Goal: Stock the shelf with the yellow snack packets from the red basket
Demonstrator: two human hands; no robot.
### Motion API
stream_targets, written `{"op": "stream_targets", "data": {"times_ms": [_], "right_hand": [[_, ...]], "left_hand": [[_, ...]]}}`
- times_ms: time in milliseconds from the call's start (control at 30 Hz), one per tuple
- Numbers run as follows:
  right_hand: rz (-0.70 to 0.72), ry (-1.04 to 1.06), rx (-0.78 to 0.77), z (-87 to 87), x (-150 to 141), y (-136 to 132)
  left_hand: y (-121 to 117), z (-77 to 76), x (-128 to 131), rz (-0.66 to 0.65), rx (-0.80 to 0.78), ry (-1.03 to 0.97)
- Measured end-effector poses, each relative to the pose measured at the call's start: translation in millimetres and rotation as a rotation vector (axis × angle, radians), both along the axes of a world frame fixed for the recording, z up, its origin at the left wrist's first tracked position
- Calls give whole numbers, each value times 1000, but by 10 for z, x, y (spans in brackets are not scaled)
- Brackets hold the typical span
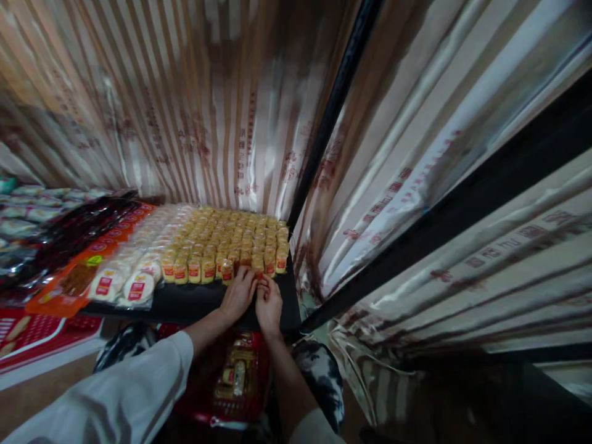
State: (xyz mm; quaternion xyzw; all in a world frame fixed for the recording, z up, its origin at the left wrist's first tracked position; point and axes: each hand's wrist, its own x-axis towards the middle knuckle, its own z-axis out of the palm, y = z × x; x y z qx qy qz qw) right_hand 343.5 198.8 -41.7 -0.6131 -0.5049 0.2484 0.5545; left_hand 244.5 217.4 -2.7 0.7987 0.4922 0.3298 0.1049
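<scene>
Packets (222, 237), small, yellow and red-labelled, stand in close rows on the right part of the black shelf (189, 300), in front of a striped curtain (222, 135). We have both hands at the front row, near its right end. Our left hand (239, 293) has its fingers bent at the row; our right hand (269, 307) is just beside it, fingers curled, the two sets of fingertips close together. We cannot tell whether either hand's fingers hold a packet. Left of the rows we note white rounds (139, 288), then an orange pack (74, 280). Below the shelf, between our knees, a red basket (238, 407) contains gold packs (235, 373).
</scene>
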Motion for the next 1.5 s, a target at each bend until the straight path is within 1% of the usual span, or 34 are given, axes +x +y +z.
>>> {"op": "stream_targets", "data": {"times_ms": [67,167,267,400,500,667,767,867,967,1067,1200,1333,1400,1500], "right_hand": [[-1,-2,1,-12,-4,7],[9,3,1,-35,-9,16],[20,5,7,-61,-10,24],[27,6,2,-93,-7,38],[24,48,-19,-111,0,61],[33,121,-60,-89,0,84],[28,117,-66,-26,-14,57],[39,143,-64,61,-33,4],[37,174,-64,146,-44,-57],[69,204,-32,212,-40,-117],[165,222,-16,258,-32,-186],[241,270,-27,273,-47,-236],[287,278,-23,285,-61,-259],[382,261,-40,341,-79,-300]], "left_hand": [[10,-43,2,-20,7,-13],[29,-82,9,-15,9,-36],[35,-94,18,10,-9,-64],[6,-90,12,44,-53,-50],[-37,-102,-32,51,-56,-61],[-138,-128,-157,15,-71,-62],[-240,-107,-241,18,-93,-64],[-367,-66,-349,-9,-109,-82],[-512,-34,-498,-43,-120,-82],[-679,-39,-679,-81,-136,-42],[-921,-136,-909,-153,-198,56],[-1105,-274,-1067,-168,-299,189],[-1160,-329,-1114,-199,-380,248],[-1209,-400,-1163,-256,-552,300]]}}
